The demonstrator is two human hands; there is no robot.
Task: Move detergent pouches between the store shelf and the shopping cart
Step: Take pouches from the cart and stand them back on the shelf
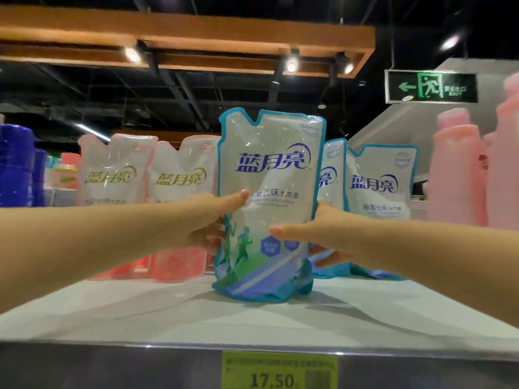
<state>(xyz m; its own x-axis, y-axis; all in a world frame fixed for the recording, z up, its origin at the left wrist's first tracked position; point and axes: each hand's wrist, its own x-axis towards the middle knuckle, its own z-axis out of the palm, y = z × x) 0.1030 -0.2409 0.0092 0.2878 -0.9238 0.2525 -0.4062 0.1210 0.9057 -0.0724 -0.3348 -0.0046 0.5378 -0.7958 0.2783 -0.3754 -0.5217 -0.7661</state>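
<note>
Pink bottles (460,169) stand right, blue bottles (15,164) left, a green exit sign (431,86) overhead.

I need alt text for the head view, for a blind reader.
A left hand and a right hand grip a blue-edged detergent pouch standing upright on a white shelf. Pink-edged pouches and more blue-edged pouches stand behind it; a price tag below reads 17.50.

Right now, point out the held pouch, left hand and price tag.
held pouch (271,175), head view, printed front.
left hand (207,219), head view, its back.
price tag (279,370), head view, yellow face.
</note>
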